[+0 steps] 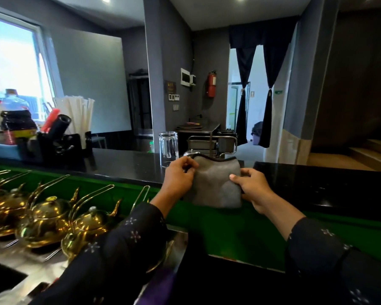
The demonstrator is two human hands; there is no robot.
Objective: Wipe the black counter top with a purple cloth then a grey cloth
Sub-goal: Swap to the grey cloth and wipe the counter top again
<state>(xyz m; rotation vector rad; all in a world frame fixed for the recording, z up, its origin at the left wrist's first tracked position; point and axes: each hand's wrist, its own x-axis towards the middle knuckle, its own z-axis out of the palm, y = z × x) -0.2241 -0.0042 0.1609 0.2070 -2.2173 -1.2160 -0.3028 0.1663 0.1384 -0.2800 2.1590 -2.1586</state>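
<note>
Both arms come up from the bottom of the shot, stretched forward and angled in toward each other, dark sleeves with little pale flower prints covering them to just past mid-forearm. Wrists and hands are bare. The left hand is knuckles-up, fingers curled in and pinching the upper left edge of the grey cloth between thumb and fingertips. The right hand sits a bit lower, thumb laid flat across the front of the fabric pointing left, the rest of the fingers wrapped around the right edge behind it. So the cloth hangs upright, held between the two hands, which stay apart.
</note>
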